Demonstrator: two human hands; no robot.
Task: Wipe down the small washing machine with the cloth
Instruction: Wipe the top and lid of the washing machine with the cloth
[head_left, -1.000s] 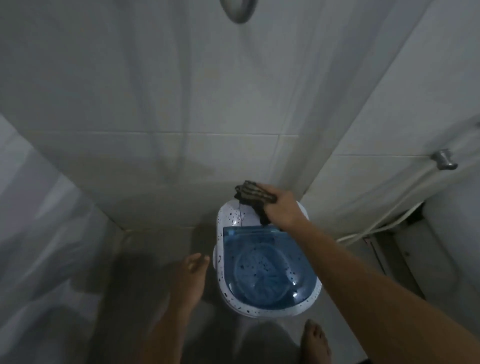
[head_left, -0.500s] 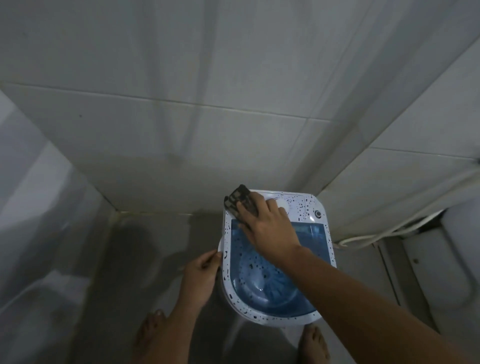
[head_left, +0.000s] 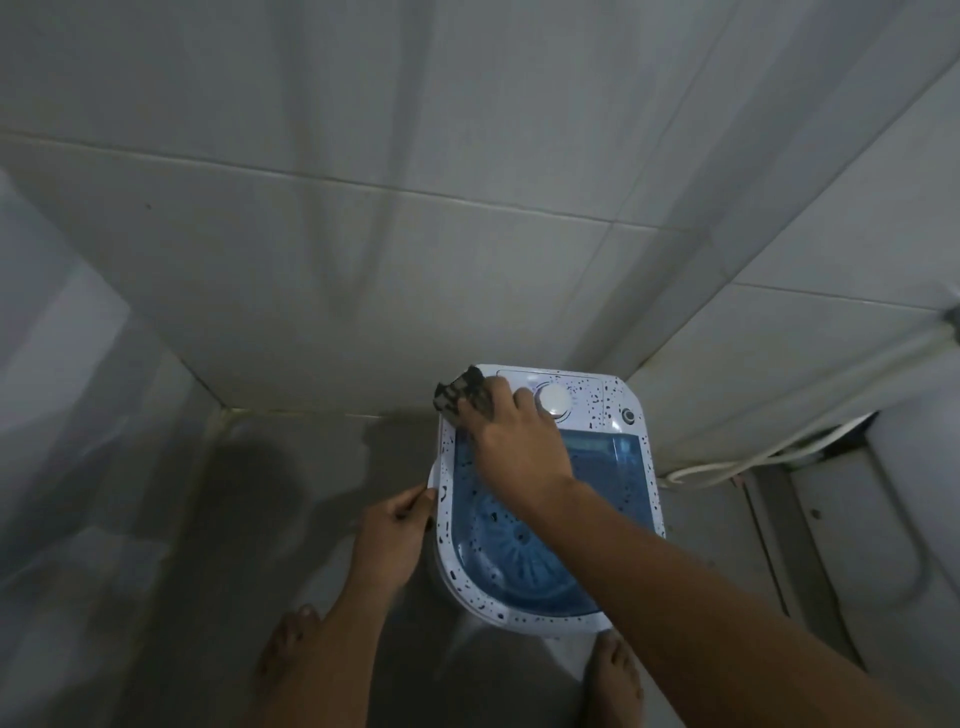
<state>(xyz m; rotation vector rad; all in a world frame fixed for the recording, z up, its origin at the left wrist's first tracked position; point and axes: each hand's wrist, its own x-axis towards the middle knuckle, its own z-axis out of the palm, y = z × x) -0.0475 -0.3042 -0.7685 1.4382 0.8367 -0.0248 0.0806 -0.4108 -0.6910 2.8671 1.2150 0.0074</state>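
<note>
Currently, I am seeing the small white washing machine with dark speckles and a translucent blue lid standing on the floor in the tiled corner. My right hand is pressing the dark crumpled cloth flat onto the machine's 11 o'clock corner, fingers clamped over it. My left hand is gripping the machine's rim at 9 o'clock. The round white dial is sitting at 12 o'clock.
</note>
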